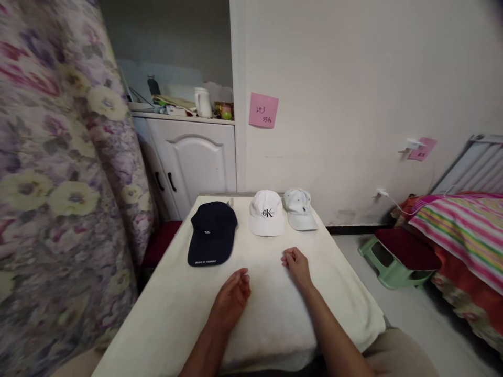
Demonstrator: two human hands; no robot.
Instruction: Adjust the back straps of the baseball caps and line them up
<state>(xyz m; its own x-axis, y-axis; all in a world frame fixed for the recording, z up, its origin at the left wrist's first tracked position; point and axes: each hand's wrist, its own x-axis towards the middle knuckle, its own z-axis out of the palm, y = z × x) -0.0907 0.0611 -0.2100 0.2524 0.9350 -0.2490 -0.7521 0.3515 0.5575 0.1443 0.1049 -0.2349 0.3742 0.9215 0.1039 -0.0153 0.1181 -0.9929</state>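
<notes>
My left hand (231, 296) is over the cream cloth with its fingers loosely bent and slightly apart, holding nothing. It is nearest to a dark navy baseball cap (212, 230), which lies with its brim toward me and has small white lettering. Farther right, my right hand (297, 266) has its fingers curled together, and nothing shows in them. Beyond that hand stand a white cap (267, 213) with black letters and a pale cap (301, 209) with a small dark emblem, side by side. Neither hand touches a cap.
The cloth-covered table (275, 314) stands against the wall. A flowered curtain (66, 173) hangs at left, beside a white cabinet (196, 157) with a white jug (203, 102) on top. At right are a green stool (387, 267) and a bed with a striped cover (467, 225).
</notes>
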